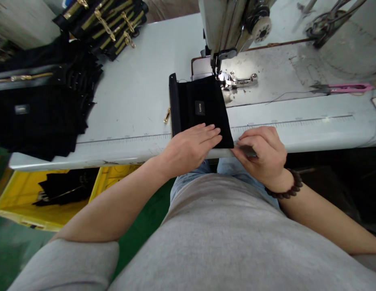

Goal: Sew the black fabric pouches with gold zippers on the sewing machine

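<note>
A black fabric pouch piece (210, 95) with a small label and a gold zipper pull (167, 115) lies on the table, its far corner beside the needle of the sewing machine (218, 60). My left hand (192, 145) rests flat on the near part of the pouch piece, fingers stretched out. At the near right corner of the fabric, my right hand (262, 151) is closed, thumb and index finger pinching that corner. How much cloth lies between those fingertips is partly hidden.
On the left sit a stack of black pouch pieces (33, 101) and a pile of zippered pieces (106, 24). Pink-handled thread snips (342, 88) lie at the right. Below the table's left front edge stands a yellow bin (21, 202) with black fabric inside.
</note>
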`<state>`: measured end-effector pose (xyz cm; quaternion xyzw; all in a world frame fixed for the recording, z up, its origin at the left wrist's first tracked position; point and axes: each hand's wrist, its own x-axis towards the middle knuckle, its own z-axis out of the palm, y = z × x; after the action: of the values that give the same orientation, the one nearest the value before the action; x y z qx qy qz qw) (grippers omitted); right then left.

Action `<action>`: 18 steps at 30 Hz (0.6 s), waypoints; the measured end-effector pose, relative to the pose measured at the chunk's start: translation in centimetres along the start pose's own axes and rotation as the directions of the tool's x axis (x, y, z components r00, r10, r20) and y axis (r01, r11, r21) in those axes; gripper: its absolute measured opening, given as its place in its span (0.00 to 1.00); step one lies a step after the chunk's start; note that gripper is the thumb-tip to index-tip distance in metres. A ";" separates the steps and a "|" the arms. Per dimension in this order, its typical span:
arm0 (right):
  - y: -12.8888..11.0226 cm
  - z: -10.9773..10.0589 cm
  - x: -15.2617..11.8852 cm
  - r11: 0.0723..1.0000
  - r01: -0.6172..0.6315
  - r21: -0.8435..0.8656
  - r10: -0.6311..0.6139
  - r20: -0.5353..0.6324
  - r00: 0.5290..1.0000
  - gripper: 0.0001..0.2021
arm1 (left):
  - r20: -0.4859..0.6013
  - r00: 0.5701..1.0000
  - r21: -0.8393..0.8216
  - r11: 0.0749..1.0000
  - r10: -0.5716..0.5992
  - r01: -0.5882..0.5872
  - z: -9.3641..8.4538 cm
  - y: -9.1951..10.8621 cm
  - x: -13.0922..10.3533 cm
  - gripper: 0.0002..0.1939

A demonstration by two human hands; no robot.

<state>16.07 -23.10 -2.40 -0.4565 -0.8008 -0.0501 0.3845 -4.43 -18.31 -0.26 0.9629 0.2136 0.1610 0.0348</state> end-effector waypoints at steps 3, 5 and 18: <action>0.1 0.0 0.0 1.000 0.012 0.008 -0.013 0.022 1.000 0.04 | -0.005 1.000 0.022 1.000 0.010 -0.010 0.1 -0.1 -0.1 0.15; 0.1 0.0 0.0 0.998 0.056 0.008 -0.056 0.039 0.998 0.06 | -0.019 0.999 0.029 0.999 0.027 -0.026 0.2 -0.1 -0.1 0.15; -0.5 -2.3 3.9 0.992 0.096 0.078 -0.099 0.043 0.994 0.05 | -0.162 0.987 0.061 0.998 0.008 0.001 -2.3 0.6 1.9 0.10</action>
<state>15.85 -21.73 1.91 -0.4031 -0.8322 -0.0278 0.3798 -3.28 -18.09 2.60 0.9476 0.2189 0.2323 -0.0123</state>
